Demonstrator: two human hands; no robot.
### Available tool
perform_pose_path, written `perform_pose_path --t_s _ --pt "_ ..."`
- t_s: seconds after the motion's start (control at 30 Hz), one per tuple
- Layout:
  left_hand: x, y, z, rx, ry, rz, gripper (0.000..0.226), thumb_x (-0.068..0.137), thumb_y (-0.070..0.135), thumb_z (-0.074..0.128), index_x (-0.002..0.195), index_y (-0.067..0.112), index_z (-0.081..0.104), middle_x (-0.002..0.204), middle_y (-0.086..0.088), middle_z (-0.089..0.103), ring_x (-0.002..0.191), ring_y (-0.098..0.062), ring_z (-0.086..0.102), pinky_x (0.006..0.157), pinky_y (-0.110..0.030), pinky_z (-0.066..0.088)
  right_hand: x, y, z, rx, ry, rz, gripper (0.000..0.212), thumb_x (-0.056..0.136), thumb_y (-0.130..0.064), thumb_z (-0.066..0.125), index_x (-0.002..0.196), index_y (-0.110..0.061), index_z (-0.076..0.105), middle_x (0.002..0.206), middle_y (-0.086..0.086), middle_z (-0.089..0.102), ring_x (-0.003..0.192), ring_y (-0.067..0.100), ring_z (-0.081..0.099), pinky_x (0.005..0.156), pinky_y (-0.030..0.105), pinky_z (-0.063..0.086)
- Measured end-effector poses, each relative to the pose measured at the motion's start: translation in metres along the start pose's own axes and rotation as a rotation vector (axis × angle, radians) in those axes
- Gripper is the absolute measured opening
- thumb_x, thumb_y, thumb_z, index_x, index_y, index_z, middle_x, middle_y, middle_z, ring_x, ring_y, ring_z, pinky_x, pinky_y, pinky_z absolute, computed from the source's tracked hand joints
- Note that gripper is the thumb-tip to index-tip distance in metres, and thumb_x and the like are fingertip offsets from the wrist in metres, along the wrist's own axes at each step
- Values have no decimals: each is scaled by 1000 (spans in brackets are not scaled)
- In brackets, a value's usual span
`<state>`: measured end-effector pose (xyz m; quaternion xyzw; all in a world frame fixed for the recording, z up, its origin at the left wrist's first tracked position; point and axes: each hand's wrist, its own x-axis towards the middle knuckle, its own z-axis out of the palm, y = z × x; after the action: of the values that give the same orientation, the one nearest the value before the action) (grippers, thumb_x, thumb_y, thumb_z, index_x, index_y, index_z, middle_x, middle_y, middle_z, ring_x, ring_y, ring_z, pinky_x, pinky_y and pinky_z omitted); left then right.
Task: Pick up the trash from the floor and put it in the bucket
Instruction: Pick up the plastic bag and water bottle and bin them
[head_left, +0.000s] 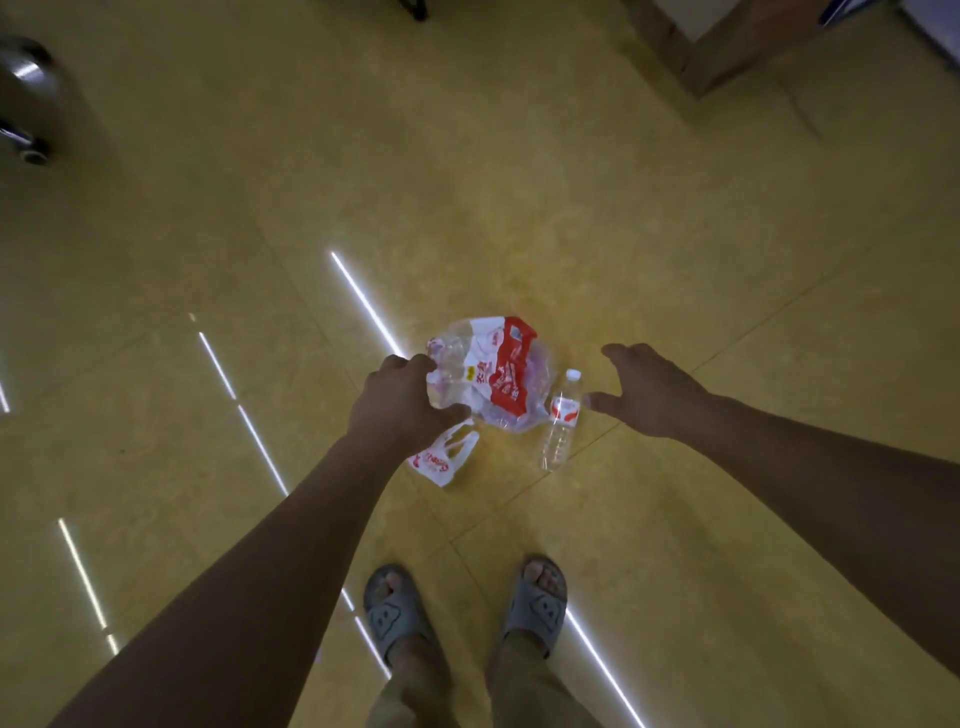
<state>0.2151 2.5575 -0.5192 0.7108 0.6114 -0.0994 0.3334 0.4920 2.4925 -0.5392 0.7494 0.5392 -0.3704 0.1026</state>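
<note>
A crumpled clear plastic wrapper with red and white print is in front of me over the yellow floor. My left hand grips its left edge, fingers curled into the plastic. Under that hand lies a small white bag with red print. A clear plastic water bottle with a white cap and red label lies on the floor just right of the wrapper. My right hand hovers to the right of the bottle, fingers spread, holding nothing. No bucket is clearly in view.
A shiny metal object stands at the far left edge. A wooden furniture base sits at the upper right. My feet in grey sandals stand below the trash. Bright light streaks reflect on the floor.
</note>
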Motion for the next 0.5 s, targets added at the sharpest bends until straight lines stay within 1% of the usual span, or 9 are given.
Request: perform_pose_path --t_s 0.13,0.23,0.33,0.5 --pt "35 -31 57 8 -25 6 76 71 56 74 134 20 49 128 -11 50 114 -30 54 91 -41 50 40 14 57 46 -2 22 80 87 -54 62 149 -15 30 141 20 41 120 35 53 95 39 44" --pt "56 -57 99 24 -45 11 77 71 56 75 133 18 49 125 -12 51 113 -31 54 88 -42 50 65 24 103 58 -17 26 82 88 -51 63 151 -15 25 140 20 41 117 35 54 89 36 44" --pt "73 -81 138 64 -78 19 74 70 54 77 128 15 52 119 -14 53 109 -34 54 84 -38 47 88 32 147 58 -23 40 78 87 -48 65 148 -14 30 137 20 43 117 36 54 91 39 46" --pt "103 -111 193 98 -89 17 79 66 51 80 129 15 49 123 -14 49 114 -36 51 88 -45 50 126 44 207 92 -9 85 81 85 -52 66 147 -15 30 137 21 42 117 38 54 95 42 47"
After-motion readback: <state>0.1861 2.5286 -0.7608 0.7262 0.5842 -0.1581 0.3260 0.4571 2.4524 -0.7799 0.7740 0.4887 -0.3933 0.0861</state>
